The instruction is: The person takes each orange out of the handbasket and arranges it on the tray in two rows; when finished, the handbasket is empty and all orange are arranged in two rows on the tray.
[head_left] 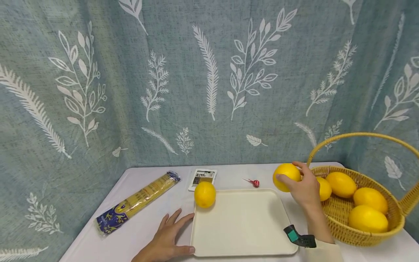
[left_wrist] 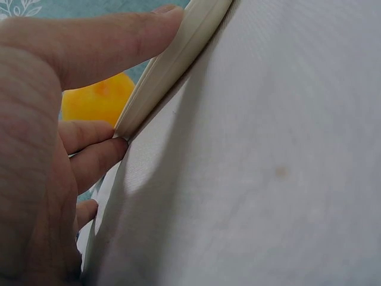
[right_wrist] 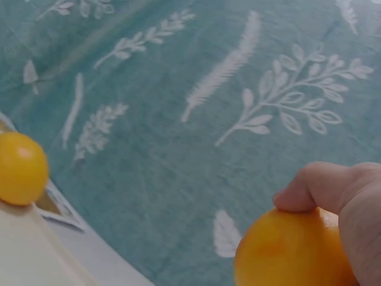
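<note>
My right hand (head_left: 305,186) holds a yellow lemon (head_left: 286,177) between thumb and fingers, above the table just left of the basket. In the right wrist view the thumb presses on this lemon (right_wrist: 292,250). A second lemon (head_left: 204,194) rests on the far left corner of the cream tray (head_left: 242,225). At the tray's left side is my left hand (head_left: 168,236), its fingers spread, thumb and fingertips touching the rim (left_wrist: 178,65). Several more lemons (head_left: 368,218) lie in the yellow wicker basket (head_left: 353,236) on the right.
A long noodle packet (head_left: 137,203) lies slanted at the left. Behind the tray are a white packet (head_left: 202,177) with a dark label and a red-headed lollipop (head_left: 255,183). The basket's tall handle (head_left: 363,134) arches up. A patterned green curtain (head_left: 209,83) hangs behind the table.
</note>
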`<state>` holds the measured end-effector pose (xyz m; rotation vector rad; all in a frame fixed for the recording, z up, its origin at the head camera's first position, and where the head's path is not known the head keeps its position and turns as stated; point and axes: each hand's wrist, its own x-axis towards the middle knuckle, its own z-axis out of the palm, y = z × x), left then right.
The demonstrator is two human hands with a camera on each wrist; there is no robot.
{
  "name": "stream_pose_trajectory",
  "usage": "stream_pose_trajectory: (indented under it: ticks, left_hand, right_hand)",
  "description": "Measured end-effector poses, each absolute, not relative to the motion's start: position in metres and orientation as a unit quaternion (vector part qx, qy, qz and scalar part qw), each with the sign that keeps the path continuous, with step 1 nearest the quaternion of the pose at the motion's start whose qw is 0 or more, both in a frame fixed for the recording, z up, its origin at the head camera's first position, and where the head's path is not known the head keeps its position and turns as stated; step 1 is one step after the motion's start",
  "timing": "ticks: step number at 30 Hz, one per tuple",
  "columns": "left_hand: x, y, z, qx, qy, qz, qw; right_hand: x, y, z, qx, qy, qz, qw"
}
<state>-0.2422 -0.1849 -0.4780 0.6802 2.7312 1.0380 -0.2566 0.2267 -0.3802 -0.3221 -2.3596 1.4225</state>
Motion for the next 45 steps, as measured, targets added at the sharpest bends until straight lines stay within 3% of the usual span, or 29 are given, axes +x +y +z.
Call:
stream_pose_trajectory:
  ticks: [8,19,33,45]
  left_hand:
    - [-0.240,-0.185,-0.479,0.220,0.910,0.347,0.065]
    - [-0.241,-0.184,-0.479,0.221,0.912,0.338,0.067]
    - [-0.241,-0.185,-0.480,0.233,0.911,0.334,0.058]
    - [-0.240,-0.183,-0.479,0.229,0.913,0.332,0.058]
  right_hand:
    - [-0.272,0.207,-0.394,-0.076,-0.828,0.526,0.178]
    - [-0.286,0.177,-0.429,-0.010,-0.824,0.557,0.098]
    - [-0.298,0.148,-0.466,0.054,-0.851,0.511,0.110]
    - [-0.293,0.129,-0.471,0.064,-0.881,0.453,0.118]
